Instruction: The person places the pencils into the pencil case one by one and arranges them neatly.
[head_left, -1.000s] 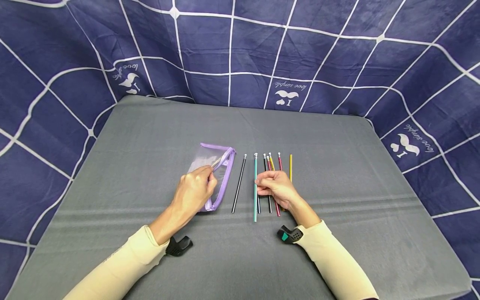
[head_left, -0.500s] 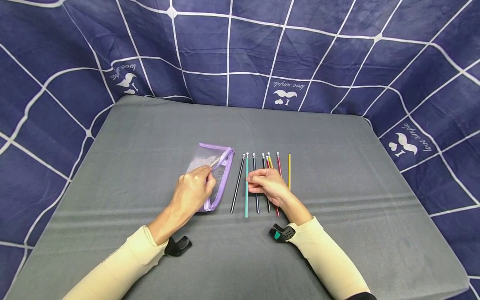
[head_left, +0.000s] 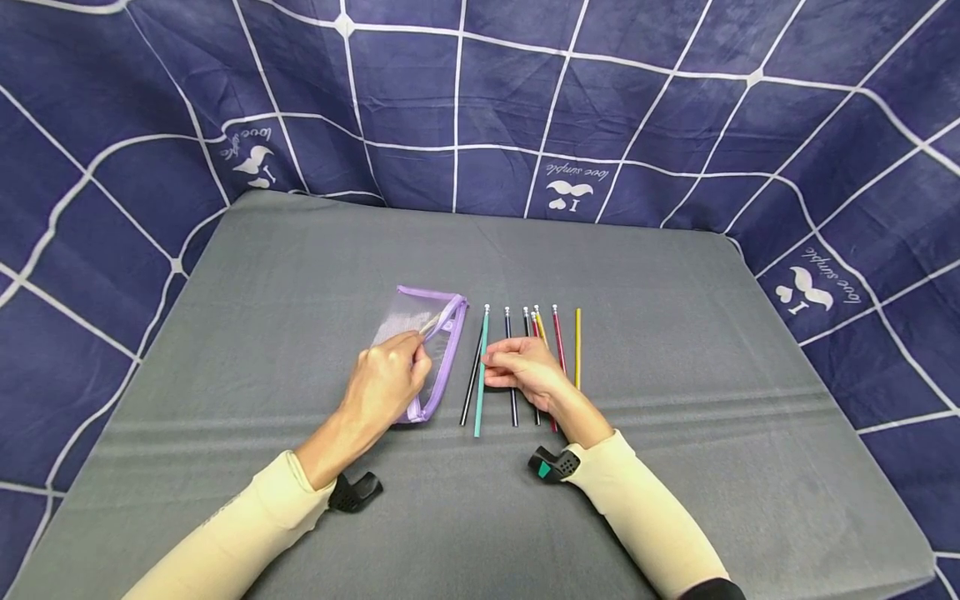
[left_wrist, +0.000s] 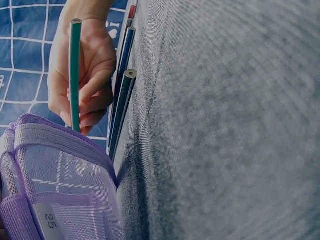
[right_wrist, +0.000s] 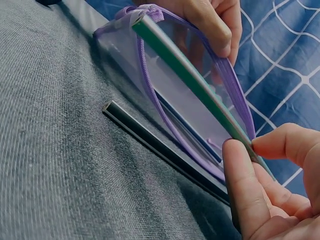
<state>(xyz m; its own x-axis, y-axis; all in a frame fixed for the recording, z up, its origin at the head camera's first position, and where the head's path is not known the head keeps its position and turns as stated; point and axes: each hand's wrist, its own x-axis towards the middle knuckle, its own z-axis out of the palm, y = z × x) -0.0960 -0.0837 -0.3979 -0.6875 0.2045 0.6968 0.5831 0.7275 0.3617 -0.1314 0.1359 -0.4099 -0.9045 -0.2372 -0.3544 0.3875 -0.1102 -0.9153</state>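
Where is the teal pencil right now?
In the head view, the teal pencil is near the center, in the grip of the right hand, partly over a black pencil, just right of the purple pouch.

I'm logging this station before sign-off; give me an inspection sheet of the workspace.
Surface: gray cloth, creased across.
Job's things: purple mesh pouch, mouth open; green pencil, in hand; black pencil, on the cloth beside the pouch; more pencils, some partly hidden by the right hand.
Clutter: nothing seen.
Hands: left hand pinches the pouch's edge; right hand pinches the green pencil; black device at each wrist.
Cables: nothing seen.
Surroundings: blue fabric with white grid lines.
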